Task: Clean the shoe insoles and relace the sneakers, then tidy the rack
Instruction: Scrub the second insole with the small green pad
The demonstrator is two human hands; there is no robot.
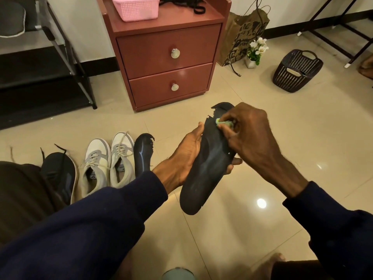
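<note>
Left hand (pixel 187 154) grips the black insole (pixel 203 162) mid-length: thumb on its left edge, fingers wrapped under it with tips showing at the right edge. The insole is held in the air over the tiled floor (pixel 262 158), toe end up and away from the person, heel end toward the camera; the toe edge is ragged. Right hand (pixel 250 136) has its fingers curled, pinching a small green cloth (pixel 225 124) that is pressed onto the insole's top face near the toe. A second insole (pixel 142 154) lies on the floor just left of the left wrist, also frayed at the toe. Beside it stands a pair of white-grey sneakers (pixel 109 162), laced, toes pointing away. Left of those is a black sneaker (pixel 60 174) with loose lace ends. Black shoe rack (pixel 50 57) at far left. Behind, a red-brown nightstand (pixel 165 57) with two drawers; on top of it a pink basket (pixel 137 7) and a pile of black laces (pixel 181 3). To its right a paper bag (pixel 246 33), a small pot of white flowers (pixel 256 51), and a dark plastic basket (pixel 296 71) on the floor.
</note>
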